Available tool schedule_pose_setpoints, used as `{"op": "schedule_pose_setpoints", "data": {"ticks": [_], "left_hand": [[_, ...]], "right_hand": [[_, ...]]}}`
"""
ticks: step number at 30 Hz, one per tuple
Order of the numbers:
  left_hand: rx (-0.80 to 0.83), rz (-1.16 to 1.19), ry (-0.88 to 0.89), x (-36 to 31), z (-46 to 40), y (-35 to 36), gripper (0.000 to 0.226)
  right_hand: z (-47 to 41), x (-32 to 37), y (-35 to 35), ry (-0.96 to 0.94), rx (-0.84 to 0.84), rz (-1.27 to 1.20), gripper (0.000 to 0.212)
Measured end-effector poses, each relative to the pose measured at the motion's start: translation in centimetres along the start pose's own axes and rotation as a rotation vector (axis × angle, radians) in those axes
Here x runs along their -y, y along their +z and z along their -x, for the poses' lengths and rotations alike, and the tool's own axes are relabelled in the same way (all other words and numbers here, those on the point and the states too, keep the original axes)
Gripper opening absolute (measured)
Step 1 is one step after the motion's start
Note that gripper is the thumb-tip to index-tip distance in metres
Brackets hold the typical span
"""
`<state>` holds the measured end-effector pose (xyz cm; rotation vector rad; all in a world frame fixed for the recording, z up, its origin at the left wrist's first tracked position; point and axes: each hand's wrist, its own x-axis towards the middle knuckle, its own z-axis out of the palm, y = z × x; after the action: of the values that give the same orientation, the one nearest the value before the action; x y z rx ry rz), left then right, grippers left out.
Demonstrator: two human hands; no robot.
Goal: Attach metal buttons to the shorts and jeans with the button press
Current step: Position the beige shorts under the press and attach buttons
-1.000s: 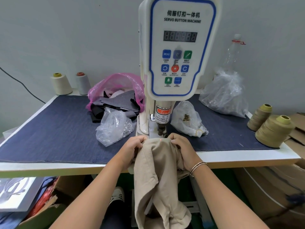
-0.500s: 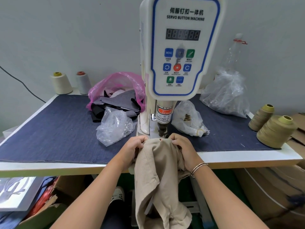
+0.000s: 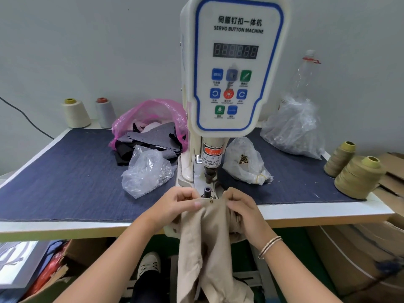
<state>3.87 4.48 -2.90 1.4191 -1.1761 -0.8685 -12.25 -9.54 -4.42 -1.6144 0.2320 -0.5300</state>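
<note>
At lower centre of the frame I had both hands on the beige shorts (image 3: 207,237): the left hand (image 3: 177,206) and the right hand (image 3: 240,206) each pinched the top edge with curled fingers. A small metal button (image 3: 211,201) showed on that edge between them, just below the button press (image 3: 229,84) and its lower post (image 3: 207,190), while the rest of the cloth hung past the table (image 3: 306,212) edge.
</note>
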Motion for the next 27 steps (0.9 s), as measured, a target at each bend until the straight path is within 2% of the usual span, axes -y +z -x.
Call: {"op": "schedule_pose_setpoints", "data": {"ticks": [3,5,8,10,12,15,18,20,23,25,27], "left_hand": [[0.007,0.048,0.084,-0.9,0.3,0.0,0.009],[0.017,0.093,0.142,-1.4,0.4,0.2,0.007],[0.103,0.101,0.198,-2.2,0.6,0.6,0.006],[0.139,0.106,0.194,-2.5,0.8,0.6,0.006],[0.124,0.172,0.194,-2.8,1.1,0.2,0.005],[0.085,0.172,0.158,-3.9,1.8,-1.3,0.003],[0.059,-0.071,0.049,-4.6,2.6,-3.5,0.032],[0.054,-0.176,0.02,-5.6,2.8,-4.0,0.045],[0.206,-0.232,-0.055,-7.6,2.1,-2.4,0.043],[0.3,-0.363,-0.134,-8.1,1.2,-1.4,0.045],[0.346,-0.461,-0.177,-8.1,0.7,-1.2,0.039]], "right_hand": [[1.5,1.2,0.4,-0.055,0.056,0.155,0.014],[2.9,1.2,0.9,0.006,0.044,0.164,0.019],[4.7,0.7,1.4,0.165,0.028,0.081,0.051],[5.0,0.4,1.4,0.181,0.016,0.251,0.058],[4.9,0.7,1.4,0.168,-0.019,0.4,0.04],[4.4,2.7,1.4,0.185,-0.044,0.298,0.011],[3.4,5.4,1.3,0.165,0.025,0.327,0.003],[2.7,7.0,1.8,0.094,0.096,0.444,0.006],[1.7,8.9,3.4,-0.005,0.201,0.625,0.008],[1.0,9.6,4.4,-0.024,0.248,0.714,0.01],[0.6,9.8,4.6,-0.014,0.244,0.76,0.023]]}}
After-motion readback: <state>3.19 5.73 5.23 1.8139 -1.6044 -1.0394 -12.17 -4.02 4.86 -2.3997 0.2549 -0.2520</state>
